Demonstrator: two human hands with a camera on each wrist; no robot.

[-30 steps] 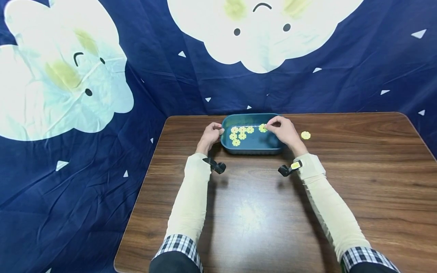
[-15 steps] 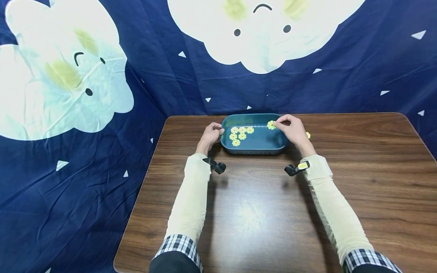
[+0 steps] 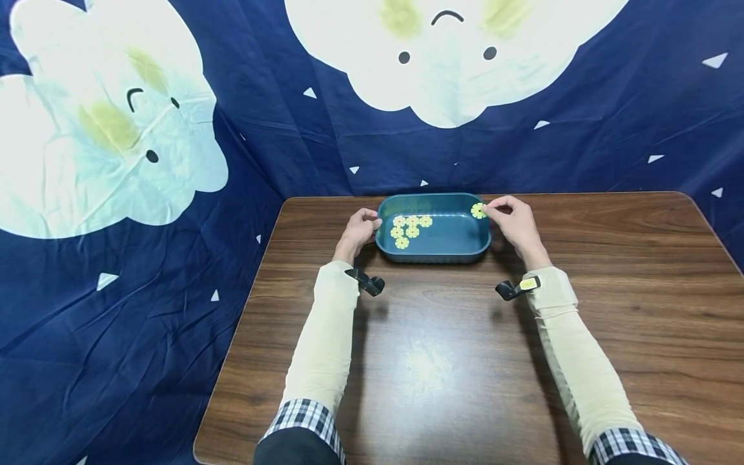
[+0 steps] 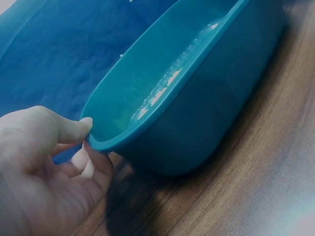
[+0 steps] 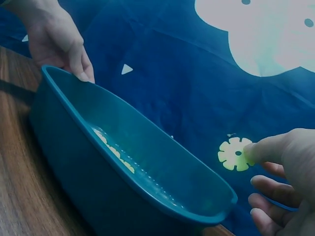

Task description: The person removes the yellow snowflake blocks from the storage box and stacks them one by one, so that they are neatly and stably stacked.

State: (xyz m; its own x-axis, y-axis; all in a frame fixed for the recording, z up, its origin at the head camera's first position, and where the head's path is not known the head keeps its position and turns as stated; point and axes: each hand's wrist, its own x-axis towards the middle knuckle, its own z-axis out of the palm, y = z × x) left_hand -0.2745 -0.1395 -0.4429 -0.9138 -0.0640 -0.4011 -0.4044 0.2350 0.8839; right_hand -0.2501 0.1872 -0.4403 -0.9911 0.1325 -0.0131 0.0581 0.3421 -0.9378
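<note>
A teal oval-cornered plastic basin (image 3: 433,255) stands near the back of the table. My left hand (image 3: 356,234) pinches its left rim between thumb and fingers, as the left wrist view shows up close. My right hand (image 3: 519,227) pinches a yellow flower-shaped slotted disc (image 5: 235,154) by its edge, above the basin's right end. In the right wrist view this disc hangs upright, apart from the rim, with a small hole in its middle. Several similar yellow discs (image 3: 412,231) lie flat in the left half of the basin floor.
The brown wood-grain table (image 3: 430,361) extends toward the front and right. A dark blue cloth (image 3: 250,155) with cloud prints hangs behind it and along the left side. Black wrist cameras (image 3: 372,285) sit on both wrists.
My right hand has moved right with the pinched disc, from over the basin's middle-right to its right end. A loose disc on the table is now hidden behind that hand. The left hand stays put.
</note>
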